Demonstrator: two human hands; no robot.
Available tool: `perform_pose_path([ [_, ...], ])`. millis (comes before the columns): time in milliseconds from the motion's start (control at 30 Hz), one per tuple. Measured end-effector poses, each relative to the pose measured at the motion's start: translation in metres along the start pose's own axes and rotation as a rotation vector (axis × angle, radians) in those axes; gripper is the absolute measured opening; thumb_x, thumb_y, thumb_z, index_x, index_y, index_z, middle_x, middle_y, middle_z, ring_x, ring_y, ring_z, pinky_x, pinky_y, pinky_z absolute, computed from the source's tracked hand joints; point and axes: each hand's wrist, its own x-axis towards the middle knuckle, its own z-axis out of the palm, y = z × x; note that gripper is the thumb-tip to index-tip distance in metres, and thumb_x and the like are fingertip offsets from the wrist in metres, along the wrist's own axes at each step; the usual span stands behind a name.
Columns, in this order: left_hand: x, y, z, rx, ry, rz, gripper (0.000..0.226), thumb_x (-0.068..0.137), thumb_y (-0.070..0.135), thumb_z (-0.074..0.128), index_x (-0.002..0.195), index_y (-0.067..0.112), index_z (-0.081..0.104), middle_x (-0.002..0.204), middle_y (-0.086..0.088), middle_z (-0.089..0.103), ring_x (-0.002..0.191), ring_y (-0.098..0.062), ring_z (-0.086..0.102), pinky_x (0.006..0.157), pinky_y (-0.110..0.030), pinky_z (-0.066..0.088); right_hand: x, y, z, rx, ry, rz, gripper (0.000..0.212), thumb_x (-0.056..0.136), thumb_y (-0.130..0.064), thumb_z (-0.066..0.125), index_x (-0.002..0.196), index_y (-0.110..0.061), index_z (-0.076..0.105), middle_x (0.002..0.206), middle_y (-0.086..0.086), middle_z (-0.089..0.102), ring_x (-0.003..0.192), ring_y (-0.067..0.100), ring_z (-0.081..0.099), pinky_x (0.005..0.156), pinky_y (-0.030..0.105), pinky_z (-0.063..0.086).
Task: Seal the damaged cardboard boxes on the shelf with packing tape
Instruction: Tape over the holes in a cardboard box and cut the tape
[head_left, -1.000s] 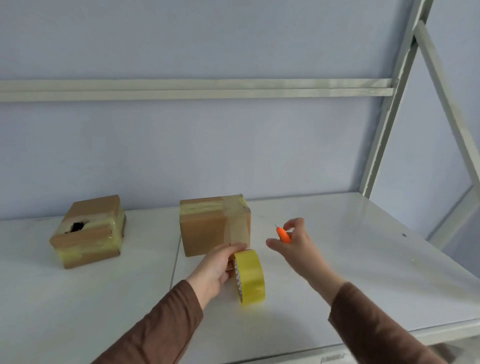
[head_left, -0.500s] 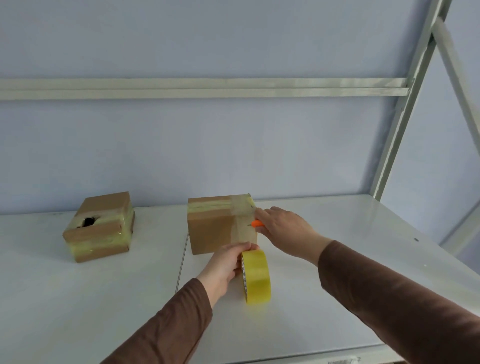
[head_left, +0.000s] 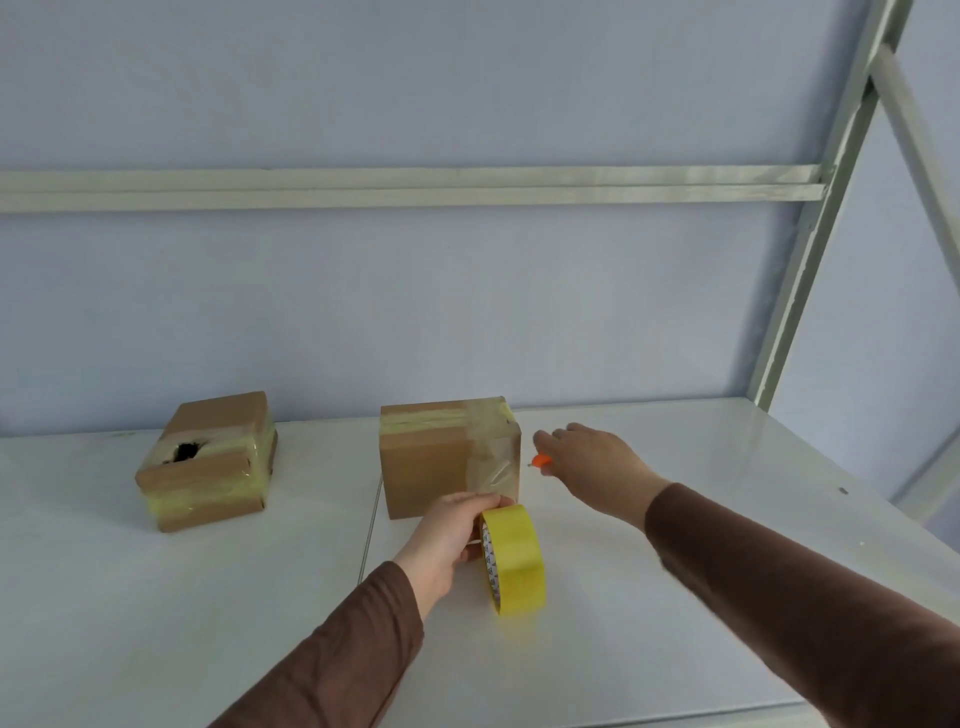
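Observation:
Two cardboard boxes stand on the white shelf (head_left: 156, 597). The left box (head_left: 208, 462) has a dark ragged hole in its top and yellowish tape bands around it. The middle box (head_left: 441, 457) carries clear tape over its right end, running down toward the roll. My left hand (head_left: 452, 535) grips a yellow tape roll (head_left: 514, 558) standing on edge just in front of that box. My right hand (head_left: 587, 462) hovers right of the box, palm down, holding a small orange cutter (head_left: 541, 459) whose tip pokes out toward the box.
A metal crossbar (head_left: 415, 187) runs along the wall above. A shelf upright with a diagonal brace (head_left: 810, 249) rises at the right. The shelf's front edge (head_left: 675, 719) lies close below my arms.
My right hand has drawn back from the middle box's taped right edge, moving right with the orange cutter. My left hand keeps its hold on the roll.

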Motion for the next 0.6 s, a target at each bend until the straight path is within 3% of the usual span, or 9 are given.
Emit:
perform_pose_path([
  [67,0.001,0.001,0.0,-0.002,0.001,-0.009,0.029,0.098,0.019,0.065,0.076,0.018,0.083,0.092,-0.007,0.078,0.087,-0.023,0.07,0.09,-0.038,0.052,0.002,-0.003,-0.005,0.237,0.11,0.078,0.015,0.104,-0.025,0.053,0.116,-0.022,0.046,0.107,-0.001,0.063,0.092,0.025,0.061,0.07,0.038,0.047],
  [133,0.002,0.002,0.002,-0.015,0.002,-0.019,0.025,0.098,0.019,0.065,0.08,0.016,0.082,0.098,-0.011,0.079,0.088,-0.024,0.071,0.091,-0.038,0.053,0.008,-0.015,-0.008,0.489,0.203,0.135,0.026,0.101,-0.02,0.057,0.126,-0.023,0.049,0.116,-0.001,0.061,0.091,0.023,0.061,0.074,0.038,0.048],
  [200,0.001,0.003,0.004,-0.026,-0.008,-0.025,0.02,0.099,0.018,0.064,0.087,0.014,0.08,0.106,-0.014,0.078,0.093,-0.025,0.071,0.091,-0.037,0.054,0.016,-0.028,-0.009,0.604,0.233,0.181,0.037,0.1,-0.03,0.062,0.135,-0.026,0.052,0.116,-0.004,0.06,0.093,0.016,0.059,0.079,0.033,0.048],
  [267,0.001,0.003,0.006,-0.017,-0.027,-0.027,0.018,0.099,0.017,0.063,0.093,0.011,0.079,0.109,-0.016,0.077,0.099,-0.028,0.071,0.092,-0.038,0.054,0.023,-0.039,-0.006,0.598,0.238,0.235,0.031,0.097,-0.039,0.065,0.125,-0.025,0.062,0.107,-0.004,0.059,0.092,0.016,0.06,0.077,0.034,0.049],
  [367,0.0,0.008,0.002,0.026,-0.062,-0.043,0.015,0.098,0.013,0.062,0.096,0.004,0.075,0.11,-0.022,0.075,0.095,-0.031,0.07,0.091,-0.04,0.053,0.028,-0.046,-0.001,0.512,0.27,0.281,0.019,0.098,-0.036,0.063,0.104,-0.018,0.063,0.094,0.001,0.055,0.087,0.025,0.058,0.07,0.038,0.049],
  [533,-0.006,0.01,-0.022,0.108,-0.142,-0.094,0.018,0.099,0.012,0.058,0.09,0.005,0.072,0.104,-0.022,0.075,0.093,-0.031,0.067,0.093,-0.042,0.05,0.023,-0.048,0.008,0.402,0.29,0.236,0.019,0.096,-0.033,0.064,0.11,-0.02,0.06,0.102,-0.001,0.051,0.097,0.023,0.051,0.068,0.039,0.05],
  [600,-0.007,0.008,-0.03,0.082,-0.125,-0.051,0.021,0.099,0.012,0.058,0.087,0.006,0.073,0.103,-0.02,0.076,0.087,-0.029,0.068,0.086,-0.037,0.054,0.02,-0.05,0.013,0.348,0.295,0.232,0.023,0.094,-0.032,0.065,0.114,-0.022,0.058,0.106,-0.002,0.05,0.102,0.023,0.048,0.064,0.036,0.048],
])
